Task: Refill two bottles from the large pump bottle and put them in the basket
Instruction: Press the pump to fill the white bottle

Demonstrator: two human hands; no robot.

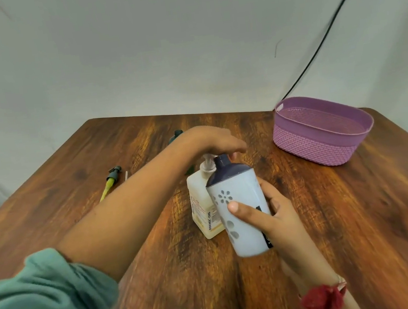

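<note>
The large cream pump bottle [201, 207] stands upright at the middle of the wooden table [364, 209]. My left hand [215, 140] lies flat on top of its white pump head, fingers fairly straight. My right hand [272, 213] grips a white bottle [241, 209] with grey flower marks and a dark blue top. This bottle is tilted, its open neck right at the pump's spout. The purple basket [322, 130] stands at the far right of the table, and nothing shows inside it.
A green and yellow pump cap with its tube [110, 182] lies on the table at the left. Behind my left wrist a dark green object [176, 135] is mostly hidden. A black cable [331, 21] runs down the wall behind the basket.
</note>
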